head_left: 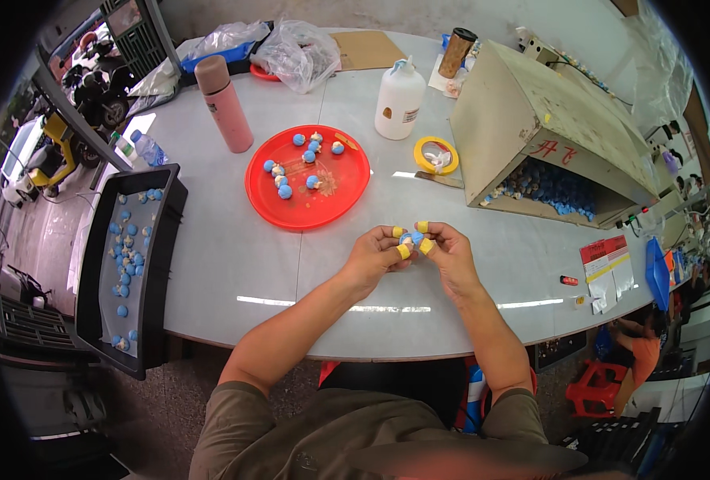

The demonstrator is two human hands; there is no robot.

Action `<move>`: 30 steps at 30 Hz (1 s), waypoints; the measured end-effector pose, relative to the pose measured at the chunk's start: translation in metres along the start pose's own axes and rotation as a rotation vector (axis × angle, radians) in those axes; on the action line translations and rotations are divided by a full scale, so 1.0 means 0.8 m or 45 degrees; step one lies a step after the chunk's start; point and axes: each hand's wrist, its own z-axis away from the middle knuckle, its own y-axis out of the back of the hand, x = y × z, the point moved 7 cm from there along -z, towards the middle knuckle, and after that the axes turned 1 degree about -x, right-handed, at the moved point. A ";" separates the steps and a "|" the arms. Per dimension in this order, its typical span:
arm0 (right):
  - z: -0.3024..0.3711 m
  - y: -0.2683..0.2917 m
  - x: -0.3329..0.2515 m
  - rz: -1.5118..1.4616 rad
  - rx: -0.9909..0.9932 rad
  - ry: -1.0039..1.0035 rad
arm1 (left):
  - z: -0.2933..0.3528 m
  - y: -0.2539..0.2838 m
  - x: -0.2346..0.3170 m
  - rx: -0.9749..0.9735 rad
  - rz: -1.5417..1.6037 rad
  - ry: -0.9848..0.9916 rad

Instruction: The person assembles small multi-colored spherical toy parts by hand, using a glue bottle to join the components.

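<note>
My left hand (373, 258) and my right hand (451, 260) meet over the grey-white table (235, 240), with yellow tape wrapped round thumbs and forefingers. Between the fingertips of both is a small blue-and-white figure piece (416, 238); whether it is one part or two pressed together I cannot tell. Both hands are closed in a pinch. Beyond my left hand lies a round red tray (267, 204) with several similar blue-and-cream pieces (285, 192). A white squeeze bottle (400, 100), a yellow tape roll (436, 155) and a flat blade (439, 180) lie past my hands.
At far left, a black bin (175, 212) holds more blue pieces. A pink flask (225, 112) stands behind the red tray. On the right, a beige metal box (547, 120) opens over a heap of blue pieces. Red-and-white papers (607, 268) lie near the right edge.
</note>
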 end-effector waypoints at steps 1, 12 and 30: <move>-0.001 0.000 0.004 0.051 0.026 0.003 | 0.001 0.003 -0.001 0.009 -0.005 -0.003; 0.000 0.006 0.011 0.177 0.007 0.023 | -0.005 0.002 -0.005 -0.021 -0.028 0.030; 0.007 0.006 -0.026 0.850 0.076 0.453 | -0.001 -0.005 -0.005 -0.031 0.042 0.112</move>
